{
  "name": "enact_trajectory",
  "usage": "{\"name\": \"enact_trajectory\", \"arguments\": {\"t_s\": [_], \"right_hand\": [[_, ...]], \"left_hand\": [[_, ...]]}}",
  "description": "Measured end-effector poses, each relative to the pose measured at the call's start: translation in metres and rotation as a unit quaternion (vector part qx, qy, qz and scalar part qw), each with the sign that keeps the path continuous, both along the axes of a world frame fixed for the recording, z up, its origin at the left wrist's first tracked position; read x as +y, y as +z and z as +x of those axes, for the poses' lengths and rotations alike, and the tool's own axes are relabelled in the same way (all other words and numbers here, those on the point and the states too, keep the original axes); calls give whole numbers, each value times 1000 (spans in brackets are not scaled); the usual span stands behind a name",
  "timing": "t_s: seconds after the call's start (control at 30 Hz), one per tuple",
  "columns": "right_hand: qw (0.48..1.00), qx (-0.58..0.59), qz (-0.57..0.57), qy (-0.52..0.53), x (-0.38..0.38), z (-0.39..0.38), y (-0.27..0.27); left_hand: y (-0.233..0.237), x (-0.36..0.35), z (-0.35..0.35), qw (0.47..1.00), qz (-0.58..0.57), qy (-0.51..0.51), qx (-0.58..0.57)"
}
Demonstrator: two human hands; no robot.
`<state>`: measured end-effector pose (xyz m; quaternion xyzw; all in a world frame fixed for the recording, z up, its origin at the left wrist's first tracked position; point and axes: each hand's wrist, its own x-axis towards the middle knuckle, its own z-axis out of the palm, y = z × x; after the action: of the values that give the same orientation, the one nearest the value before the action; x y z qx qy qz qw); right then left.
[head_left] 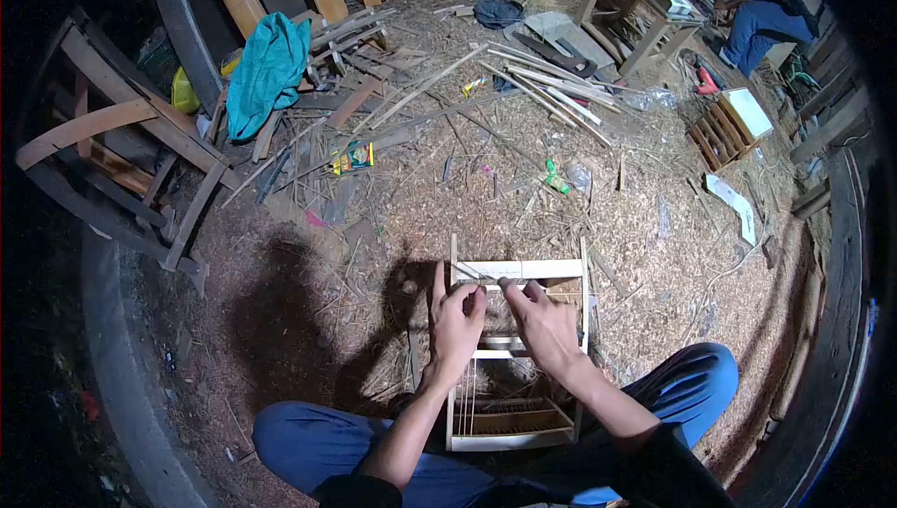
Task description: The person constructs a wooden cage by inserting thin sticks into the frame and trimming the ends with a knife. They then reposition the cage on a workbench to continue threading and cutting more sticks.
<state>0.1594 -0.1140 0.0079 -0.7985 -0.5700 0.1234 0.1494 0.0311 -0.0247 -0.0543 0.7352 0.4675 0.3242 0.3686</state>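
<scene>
A small pale wooden frame [519,270] with crossbars stands between my bent legs. Several thin rods [464,396] run lengthwise along its left side, and a row of fine slats [514,422] fills its near end. My left hand [456,329] is at the far left corner, thumb and fingers pinched together, one finger pointing up along the side rail. Beside it, my right hand [544,323] reaches over the right half of the frame, its fingertips closed near the far crossbar. Whatever is between the fingertips of either hand is too small to make out.
Wood shavings cover the ground [420,200]. Long wooden strips [551,87] and scraps lie ahead, with a green cloth [269,73] and chair frame [131,134] at left. At right are a slatted wooden box [729,129], a red power tool [705,80] and a seated person [766,22].
</scene>
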Motion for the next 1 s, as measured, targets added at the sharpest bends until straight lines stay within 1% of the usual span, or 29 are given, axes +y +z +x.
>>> {"name": "enact_trajectory", "arguments": {"t_s": [0.03, 0.1, 0.13, 0.17, 0.23, 0.27, 0.33, 0.37, 0.47, 0.53, 0.57, 0.63, 0.67, 0.73, 0.77, 0.83, 0.87, 0.93, 0.97, 1.0], "right_hand": [[1000, -10, -13, -1, 0, -3, 3], [1000, -23, -9, 4, 1, -3, -10], [999, -40, 33, -2, 3, -5, -16], [996, -57, 74, -8, 3, -7, -20], [997, -42, 61, -23, 5, -11, -28], [997, -33, 66, -27, 6, -10, -39], [997, -23, 69, -34, 6, -9, -43], [997, -25, 72, -32, 7, -8, -43], [996, -32, 76, -32, 9, -8, -36], [996, -39, 76, -34, 10, -7, -31], [995, -57, 68, -38, 10, -7, -28], [995, -75, 58, -40, 10, -6, -29], [995, -66, 61, -37, 10, -5, -30], [996, -57, 64, -33, 12, -4, -33], [997, -52, 54, -37, 12, -4, -34], [997, -46, 43, -41, 13, -3, -36], [997, -40, 58, -40, 13, -2, -38], [996, -35, 71, -40, 13, -1, -39], [995, -42, 76, -39, 13, 0, -39], [995, -48, 82, -38, 14, 0, -38]], "left_hand": [[0, 1, -1, 1000, 0, 0, 3], [1, 6, -4, 994, -98, -58, 1], [2, 8, -4, 997, -44, -65, 13], [3, 9, -4, 997, -42, -67, 15], [14, 8, -4, 992, -109, -56, -10], [9, 8, -4, 992, -109, -56, -8], [-2, 6, -3, 997, -44, -36, -59], [-6, 4, -3, 997, -45, -37, -58], [3, 5, -2, 997, -42, -34, -51], [16, 6, -1, 992, -115, -39, -18], [19, 7, 0, 992, -117, -39, -18], [21, 6, 1, 985, -163, -37, -46], [18, 6, 2, 985, -165, -36, -46], [10, 6, 2, 990, -121, -38, -60], [6, 6, 1, 990, -122, -37, -59], [4, 7, 2, 986, -139, -45, -80], [4, 7, 2, 986, -140, -44, -80], [7, 7, 3, 974, -212, -34, -71], [2, 8, 2, 974, -212, -34, -70], [-3, 9, 2, 990, -116, -46, -63]]}}
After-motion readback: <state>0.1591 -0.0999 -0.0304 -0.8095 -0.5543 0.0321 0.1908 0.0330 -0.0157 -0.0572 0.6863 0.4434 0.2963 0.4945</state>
